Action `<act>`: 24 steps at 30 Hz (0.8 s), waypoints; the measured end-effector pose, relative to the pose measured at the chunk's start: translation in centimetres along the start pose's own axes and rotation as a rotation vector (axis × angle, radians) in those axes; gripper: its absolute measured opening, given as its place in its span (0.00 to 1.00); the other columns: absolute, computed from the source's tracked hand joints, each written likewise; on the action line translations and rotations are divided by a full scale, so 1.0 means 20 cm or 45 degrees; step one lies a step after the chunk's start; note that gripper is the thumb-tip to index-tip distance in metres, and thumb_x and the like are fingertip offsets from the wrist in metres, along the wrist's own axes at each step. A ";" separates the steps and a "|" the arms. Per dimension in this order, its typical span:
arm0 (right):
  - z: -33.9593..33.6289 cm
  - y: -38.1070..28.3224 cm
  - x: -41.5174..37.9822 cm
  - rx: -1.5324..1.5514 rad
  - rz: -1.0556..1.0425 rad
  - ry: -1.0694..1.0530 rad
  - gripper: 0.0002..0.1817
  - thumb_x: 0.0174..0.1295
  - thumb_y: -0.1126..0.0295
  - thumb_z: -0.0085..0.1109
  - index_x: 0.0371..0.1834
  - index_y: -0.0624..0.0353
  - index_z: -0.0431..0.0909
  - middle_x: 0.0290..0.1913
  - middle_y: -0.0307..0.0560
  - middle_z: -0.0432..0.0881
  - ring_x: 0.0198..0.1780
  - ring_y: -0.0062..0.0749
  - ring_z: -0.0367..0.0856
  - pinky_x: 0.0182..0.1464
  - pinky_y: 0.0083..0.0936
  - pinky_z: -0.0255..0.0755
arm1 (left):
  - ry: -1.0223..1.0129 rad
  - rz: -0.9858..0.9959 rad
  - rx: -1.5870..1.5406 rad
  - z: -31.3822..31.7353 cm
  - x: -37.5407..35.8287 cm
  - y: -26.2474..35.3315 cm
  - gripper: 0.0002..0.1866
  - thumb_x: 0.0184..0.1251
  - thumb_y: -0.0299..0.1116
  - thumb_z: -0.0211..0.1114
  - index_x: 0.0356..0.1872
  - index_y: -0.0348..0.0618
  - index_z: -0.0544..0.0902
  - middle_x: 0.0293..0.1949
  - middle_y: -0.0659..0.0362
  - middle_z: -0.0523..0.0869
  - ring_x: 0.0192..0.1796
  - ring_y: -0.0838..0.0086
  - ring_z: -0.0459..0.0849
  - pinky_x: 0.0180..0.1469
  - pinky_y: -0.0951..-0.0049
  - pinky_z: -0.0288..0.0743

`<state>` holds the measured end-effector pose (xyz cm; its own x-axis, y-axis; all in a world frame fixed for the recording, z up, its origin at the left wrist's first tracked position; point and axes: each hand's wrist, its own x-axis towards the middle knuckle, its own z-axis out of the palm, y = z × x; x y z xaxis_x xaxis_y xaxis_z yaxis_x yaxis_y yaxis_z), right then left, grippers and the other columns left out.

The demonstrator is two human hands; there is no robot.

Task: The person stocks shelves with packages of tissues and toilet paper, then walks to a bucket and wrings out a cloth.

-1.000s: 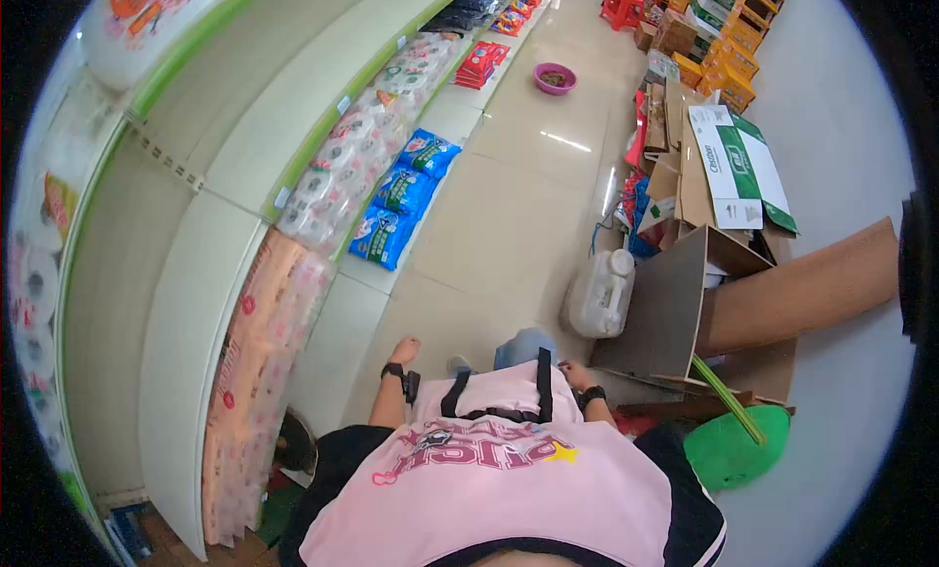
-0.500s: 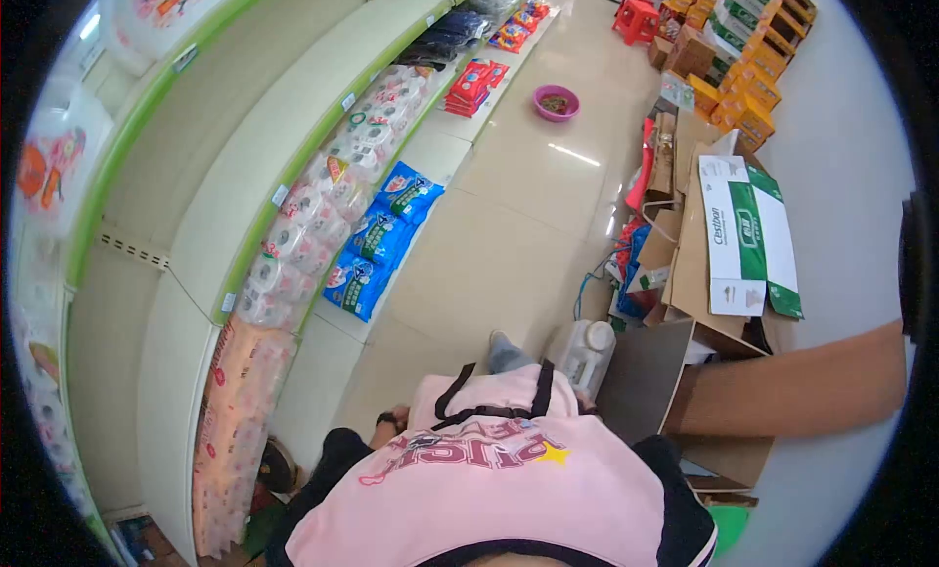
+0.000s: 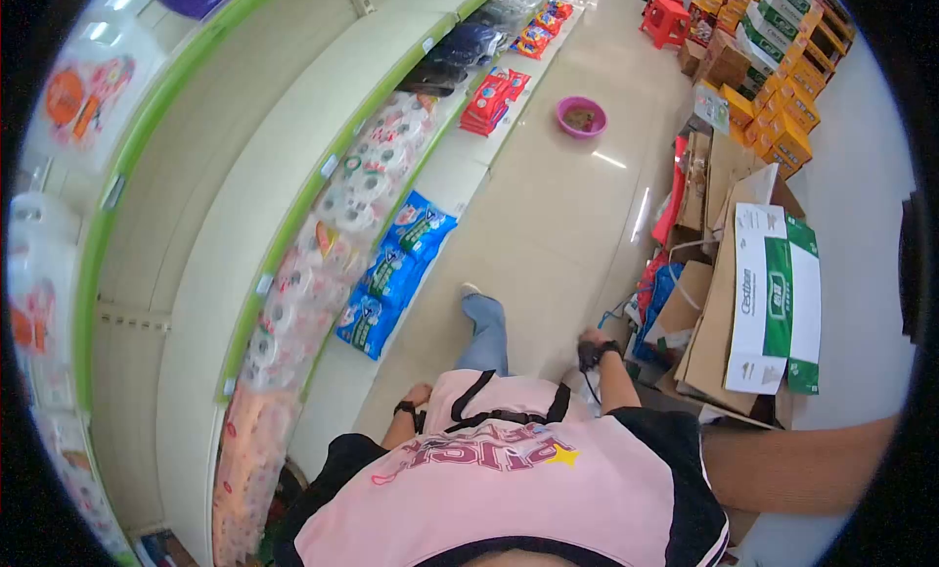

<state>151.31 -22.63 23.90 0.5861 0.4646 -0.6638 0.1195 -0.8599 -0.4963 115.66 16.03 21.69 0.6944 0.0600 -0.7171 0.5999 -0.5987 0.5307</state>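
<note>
My left hand [image 3: 419,396] hangs low beside the pink bag-like front [image 3: 504,401] of my clothing, with a dark band at the wrist; its fingers are mostly hidden. Further forward, my right hand [image 3: 593,342] hangs over the floor, left of the flattened cardboard. A black strap wraps that wrist, and a thin dark cord runs down from it. The right fingers are too small and blurred to make out. Partly covered by the right forearm is a pale plastic jug [image 3: 577,379]. One leg in blue jeans [image 3: 484,332] reaches forward on the tiles.
Shelving on the left carries toilet rolls [image 3: 328,234], blue packs [image 3: 396,273] and red packs [image 3: 494,100]. A pink basin [image 3: 581,118] sits on the aisle floor. Along the right wall are flattened cartons [image 3: 758,298], yellow boxes [image 3: 782,136] and a red stool [image 3: 666,21].
My right hand has swung forward into fuller view, and my left hand shows slightly more. The jeans leg has stepped forward. Shelves and cartons have shifted down and somewhat right in view.
</note>
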 end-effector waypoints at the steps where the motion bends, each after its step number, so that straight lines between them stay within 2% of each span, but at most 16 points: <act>1: 0.21 0.22 0.59 -0.121 0.015 0.154 0.13 0.51 0.63 0.46 0.28 0.60 0.78 0.26 0.51 0.78 0.29 0.40 0.77 0.33 0.33 0.70 | -0.126 -0.176 -0.105 -0.05 0.05 0.04 0.17 0.56 0.40 0.49 0.33 0.33 0.76 0.33 0.45 0.79 0.32 0.55 0.78 0.37 0.62 0.70; 4: -0.29 -0.47 0.72 0.445 -0.366 0.136 0.13 0.50 0.67 0.51 0.38 0.62 0.73 0.29 0.48 0.78 0.29 0.32 0.76 0.34 0.26 0.71 | -0.148 -0.164 -0.111 -0.16 0.27 -0.07 0.17 0.56 0.39 0.49 0.33 0.33 0.76 0.32 0.45 0.79 0.32 0.54 0.78 0.37 0.61 0.70; 5: -0.41 -0.70 0.77 0.669 -0.322 0.086 0.14 0.52 0.67 0.51 0.40 0.63 0.72 0.30 0.48 0.78 0.29 0.30 0.76 0.34 0.25 0.71 | -0.132 -0.170 -0.099 -0.24 0.33 -0.06 0.17 0.56 0.39 0.49 0.33 0.33 0.76 0.32 0.45 0.79 0.32 0.54 0.78 0.37 0.61 0.70; 7: -0.59 -1.02 0.88 0.677 -0.382 0.010 0.14 0.56 0.69 0.46 0.42 0.67 0.70 0.33 0.48 0.76 0.32 0.28 0.76 0.34 0.24 0.72 | -0.049 -0.174 -0.098 -0.45 0.52 -0.05 0.17 0.55 0.39 0.49 0.33 0.33 0.76 0.31 0.45 0.79 0.32 0.53 0.78 0.37 0.61 0.70; 9: -0.73 -1.26 0.96 0.713 -0.462 -0.056 0.15 0.57 0.67 0.45 0.43 0.65 0.70 0.32 0.47 0.77 0.32 0.27 0.76 0.32 0.22 0.71 | 0.094 -0.200 -0.093 -0.65 0.74 -0.06 0.17 0.55 0.39 0.49 0.33 0.33 0.76 0.31 0.45 0.79 0.32 0.53 0.77 0.37 0.60 0.70; 11: -0.86 -1.47 1.04 0.813 -0.505 -0.076 0.16 0.57 0.64 0.44 0.43 0.63 0.70 0.31 0.45 0.77 0.31 0.25 0.76 0.30 0.20 0.69 | 0.355 -0.242 -0.098 -0.88 1.11 -0.12 0.17 0.55 0.39 0.49 0.33 0.33 0.76 0.31 0.45 0.79 0.31 0.52 0.77 0.37 0.60 0.70; 12: -0.86 -1.49 1.16 0.779 -0.570 -0.041 0.16 0.57 0.61 0.44 0.43 0.60 0.70 0.29 0.43 0.78 0.30 0.25 0.76 0.30 0.19 0.67 | 0.562 0.253 0.127 -1.02 1.18 -0.18 0.11 0.56 0.35 0.48 0.25 0.40 0.76 0.28 0.52 0.77 0.34 0.64 0.77 0.37 0.61 0.68; 13: -0.86 -1.53 1.20 0.775 -0.552 -0.077 0.16 0.57 0.61 0.44 0.43 0.60 0.70 0.29 0.43 0.78 0.30 0.25 0.76 0.30 0.19 0.67 | 0.482 0.059 0.289 -1.24 1.14 0.04 0.18 0.57 0.40 0.50 0.42 0.37 0.72 0.34 0.47 0.79 0.36 0.59 0.78 0.37 0.61 0.70; 14: -0.88 -1.58 1.24 0.732 -0.481 -0.082 0.16 0.57 0.61 0.44 0.42 0.60 0.70 0.29 0.43 0.78 0.30 0.24 0.76 0.30 0.20 0.67 | 0.490 -0.062 -0.442 -1.41 0.98 0.33 0.20 0.58 0.43 0.49 0.45 0.38 0.71 0.36 0.49 0.79 0.38 0.63 0.77 0.38 0.63 0.69; 15: -0.92 -1.66 1.29 0.681 -0.429 -0.079 0.16 0.57 0.61 0.44 0.42 0.59 0.71 0.28 0.43 0.78 0.30 0.24 0.76 0.30 0.21 0.68 | 0.612 -0.160 -1.181 -1.61 0.78 0.69 0.22 0.59 0.46 0.48 0.47 0.39 0.69 0.38 0.52 0.78 0.40 0.66 0.77 0.39 0.64 0.69; 17: -0.98 -1.80 1.36 0.648 -0.428 -0.184 0.16 0.56 0.60 0.44 0.41 0.59 0.71 0.28 0.43 0.79 0.30 0.24 0.77 0.30 0.21 0.68 | 0.675 -0.040 -1.575 -1.74 0.87 0.74 0.28 0.59 0.53 0.46 0.50 0.40 0.66 0.42 0.54 0.77 0.42 0.68 0.76 0.42 0.67 0.68; 18: -0.99 -1.85 1.42 0.637 -0.410 -0.211 0.16 0.56 0.60 0.45 0.41 0.59 0.71 0.28 0.43 0.79 0.30 0.25 0.77 0.30 0.21 0.68 | 0.701 -0.051 -1.589 -1.79 0.89 0.75 0.28 0.59 0.53 0.46 0.50 0.40 0.66 0.42 0.54 0.77 0.42 0.68 0.76 0.42 0.67 0.68; 20: -1.01 -1.94 1.57 0.591 -0.427 -0.239 0.15 0.56 0.61 0.45 0.41 0.59 0.71 0.28 0.43 0.79 0.29 0.26 0.77 0.30 0.22 0.68 | 0.754 -0.004 -1.929 -1.84 0.92 0.80 0.33 0.58 0.58 0.45 0.54 0.40 0.62 0.44 0.54 0.76 0.43 0.68 0.75 0.45 0.67 0.66; 21: -1.02 -1.99 1.64 0.561 -0.415 -0.278 0.15 0.56 0.61 0.45 0.41 0.59 0.71 0.28 0.43 0.79 0.29 0.26 0.77 0.30 0.22 0.68 | 0.770 -0.032 -1.968 -1.83 0.95 0.78 0.33 0.58 0.58 0.45 0.54 0.40 0.62 0.44 0.54 0.76 0.43 0.68 0.75 0.45 0.67 0.66; 23: -1.04 -2.09 1.78 0.659 -0.473 -0.305 0.16 0.55 0.61 0.47 0.38 0.65 0.71 0.23 0.45 0.78 0.25 0.27 0.76 0.26 0.20 0.67 | 0.936 0.031 -2.282 -1.82 0.99 0.71 0.35 0.56 0.61 0.46 0.56 0.42 0.61 0.46 0.54 0.75 0.44 0.68 0.74 0.45 0.67 0.66; 24: -1.08 -2.14 1.84 0.613 -0.425 -0.362 0.16 0.55 0.59 0.46 0.39 0.59 0.71 0.28 0.44 0.78 0.28 0.28 0.77 0.29 0.24 0.67 | 1.048 -0.015 -2.399 -1.82 1.00 0.71 0.35 0.55 0.62 0.45 0.55 0.44 0.63 0.48 0.56 0.74 0.45 0.69 0.73 0.45 0.65 0.65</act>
<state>184.97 26.75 32.85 0.3372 0.7848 -0.5200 -0.1529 -0.4994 -0.8528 152.48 37.81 31.41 0.3430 0.6479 -0.6801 -0.1858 0.7565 0.6270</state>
